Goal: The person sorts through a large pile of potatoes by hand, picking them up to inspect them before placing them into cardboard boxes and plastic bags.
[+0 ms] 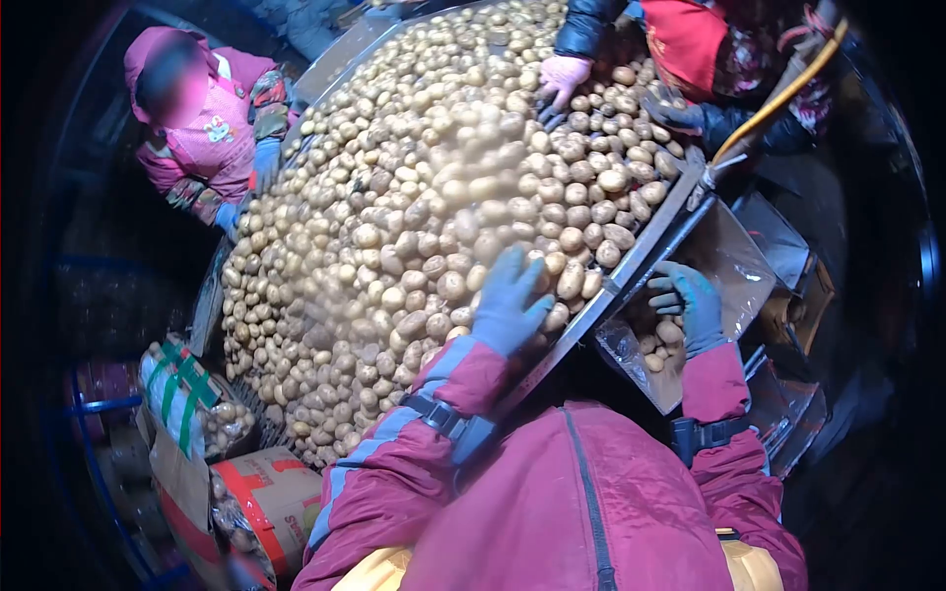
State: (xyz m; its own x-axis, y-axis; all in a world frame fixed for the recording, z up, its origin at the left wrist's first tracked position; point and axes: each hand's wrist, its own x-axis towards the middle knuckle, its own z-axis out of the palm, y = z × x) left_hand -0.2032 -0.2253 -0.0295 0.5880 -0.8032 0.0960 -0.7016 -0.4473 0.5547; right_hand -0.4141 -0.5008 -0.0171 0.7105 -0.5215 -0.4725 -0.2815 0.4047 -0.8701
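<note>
My left hand point(506, 307), in a grey-blue glove, rests on the near edge of a big heap of potatoes point(394, 264). Its fingers are spread and I see nothing held in them. To the right, past the metal rim point(631, 271) of the sorting table, my right hand point(693, 307) hovers above a plastic-lined box point(731, 258). That hand also wears a glove; its fingers point left, apart and slightly bent, with no potato visible in them. Inside the box, below the fingers, lie several loose potatoes point(658, 347).
A person in pink point(212, 123) stands at the table's far left. Another person's pink-gloved hand point(564, 79) reaches into the potatoes at the top right. Filled cartons point(271, 497) stand at lower left. A yellow hose point(783, 94) hangs at upper right, above more boxes point(774, 236).
</note>
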